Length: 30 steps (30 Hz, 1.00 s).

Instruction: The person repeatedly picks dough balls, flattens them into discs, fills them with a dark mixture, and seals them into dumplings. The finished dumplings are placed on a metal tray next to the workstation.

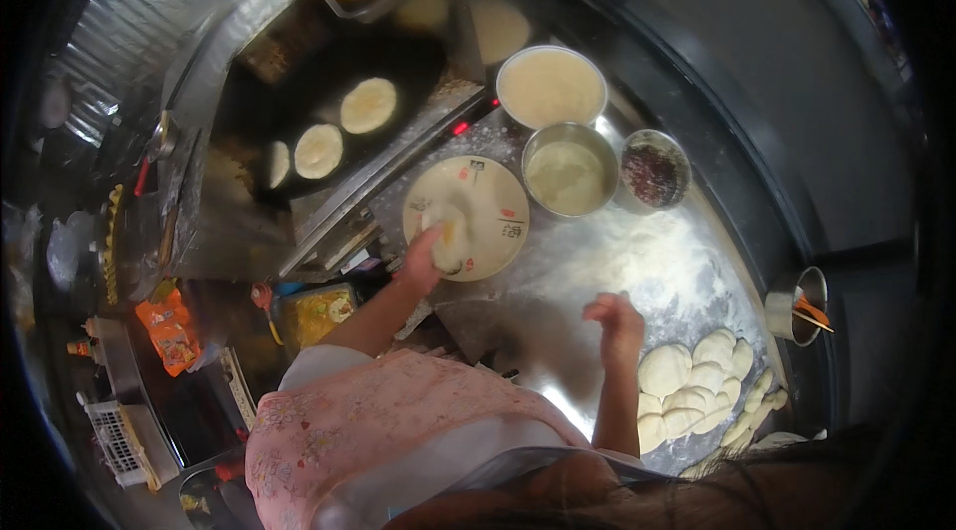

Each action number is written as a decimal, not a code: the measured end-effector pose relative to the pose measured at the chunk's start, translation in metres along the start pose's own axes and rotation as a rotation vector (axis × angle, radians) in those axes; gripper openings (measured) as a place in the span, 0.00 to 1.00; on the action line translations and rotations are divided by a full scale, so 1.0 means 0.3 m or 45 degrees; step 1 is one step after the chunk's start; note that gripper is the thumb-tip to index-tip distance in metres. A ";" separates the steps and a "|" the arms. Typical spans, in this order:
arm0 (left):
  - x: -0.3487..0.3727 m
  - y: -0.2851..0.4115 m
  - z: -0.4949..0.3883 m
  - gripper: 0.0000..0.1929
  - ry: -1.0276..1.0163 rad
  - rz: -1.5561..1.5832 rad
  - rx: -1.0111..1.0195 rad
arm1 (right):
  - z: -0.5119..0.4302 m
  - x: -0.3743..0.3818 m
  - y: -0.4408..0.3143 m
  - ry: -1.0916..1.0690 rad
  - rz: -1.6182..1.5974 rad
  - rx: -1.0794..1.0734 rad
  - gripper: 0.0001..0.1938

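My left hand (424,261) reaches over a round plate (497,190) with red and black markings. Its fingers grip the edge of a pale, blurred piece of dough (450,255) above the plate. A yellowish streak shows on the piece; I cannot tell what it is. My right hand (618,321) hangs over the floured steel worktop (545,253), fingers loosely bent, with nothing visible in it. Beside that wrist, to the right, lie several pale dough rounds (665,371), some overlapping.
Flatbreads (319,151) lie on a dark griddle (396,59) at the far left. Beyond the plate stand a wide pan of beige contents (553,85), a steel bowl of pale contents (571,170) and a container of dark red filling (656,173). A metal cup (780,315) stands at the right edge.
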State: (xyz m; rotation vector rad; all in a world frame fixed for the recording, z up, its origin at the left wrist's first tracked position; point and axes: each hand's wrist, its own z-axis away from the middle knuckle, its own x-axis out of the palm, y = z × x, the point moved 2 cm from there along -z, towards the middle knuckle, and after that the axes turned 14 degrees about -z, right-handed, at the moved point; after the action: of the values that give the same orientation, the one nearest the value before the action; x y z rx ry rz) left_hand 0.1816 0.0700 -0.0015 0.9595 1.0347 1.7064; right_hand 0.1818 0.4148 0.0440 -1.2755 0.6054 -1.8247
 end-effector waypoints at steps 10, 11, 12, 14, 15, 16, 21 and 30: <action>0.089 -0.033 -0.169 0.50 -0.399 -2.264 0.408 | -0.459 0.316 0.017 -0.197 1.254 -0.652 0.15; 0.078 -0.031 -0.178 0.49 -0.400 -2.255 0.382 | -0.537 0.349 0.037 -0.301 1.396 -0.913 0.13; 0.061 -0.026 -0.188 0.48 -0.360 -2.179 0.451 | -0.608 0.367 0.072 -0.350 1.666 -0.823 0.13; -0.008 -0.019 -0.225 0.44 -0.224 -1.871 0.633 | -0.734 0.395 0.108 -0.505 2.126 -0.704 0.13; -0.058 -0.021 -0.241 0.42 -0.166 -1.696 0.690 | -0.782 0.406 0.097 -0.532 2.104 -0.654 0.14; -0.120 -0.029 -0.236 0.35 -0.004 -1.637 0.744 | -0.820 0.412 0.073 -0.557 2.120 -0.480 0.14; -0.393 -0.044 -0.230 0.25 0.026 -1.504 0.808 | -0.714 0.536 0.106 -0.731 0.967 0.334 0.21; -0.305 0.013 -0.349 0.24 -0.845 -1.605 1.284 | -0.517 0.785 0.314 -0.436 1.303 0.554 0.17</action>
State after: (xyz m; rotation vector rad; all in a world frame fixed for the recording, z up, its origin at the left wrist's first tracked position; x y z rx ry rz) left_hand 0.1128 -0.0410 -0.0494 0.9580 1.5131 -0.2352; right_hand 0.0328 0.1575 0.0410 -0.7208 0.4892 -0.7970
